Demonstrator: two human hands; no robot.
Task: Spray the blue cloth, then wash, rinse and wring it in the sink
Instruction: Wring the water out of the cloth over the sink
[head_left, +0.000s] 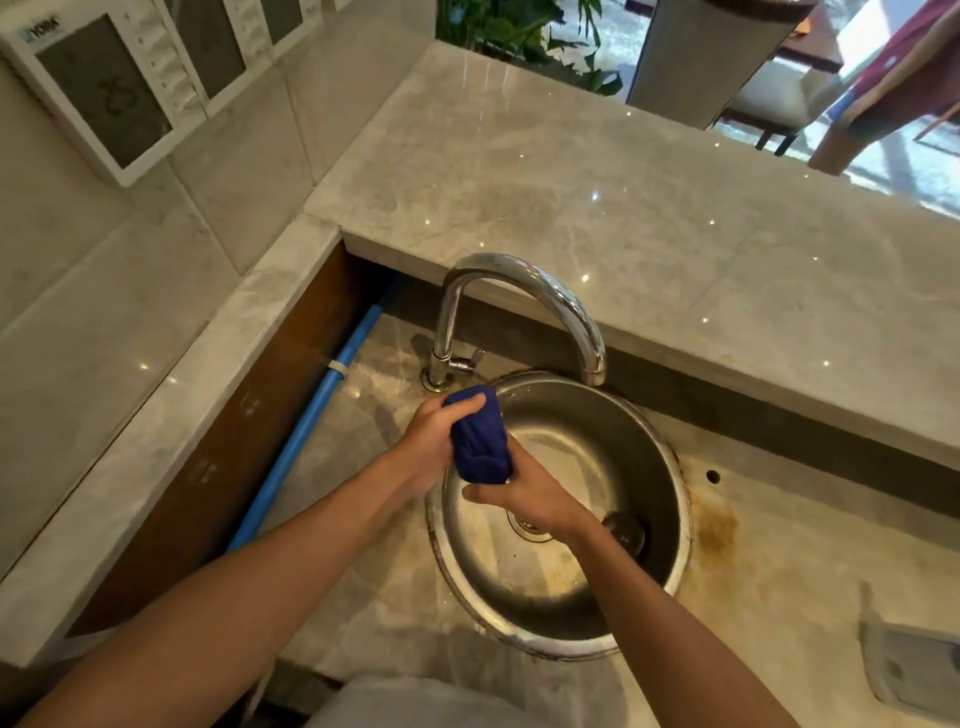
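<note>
The blue cloth (477, 439) is bunched into a tight, twisted roll above the left rim of the round steel sink (660, 431). My left hand (428, 441) grips its upper end from the left. My right hand (524, 496) is closed around its lower end, over the basin. The chrome tap (519, 291) arches over the sink from the back left; no water stream shows at its spout. No spray bottle is in view.
A raised marble ledge (597, 171) runs behind the sink. A blue pipe (311, 421) lies along the left wall base. Rust stains mark the counter (727, 530) right of the sink. A grey object (914, 670) lies at the far right. Wall thermostats (104, 93) hang at the upper left.
</note>
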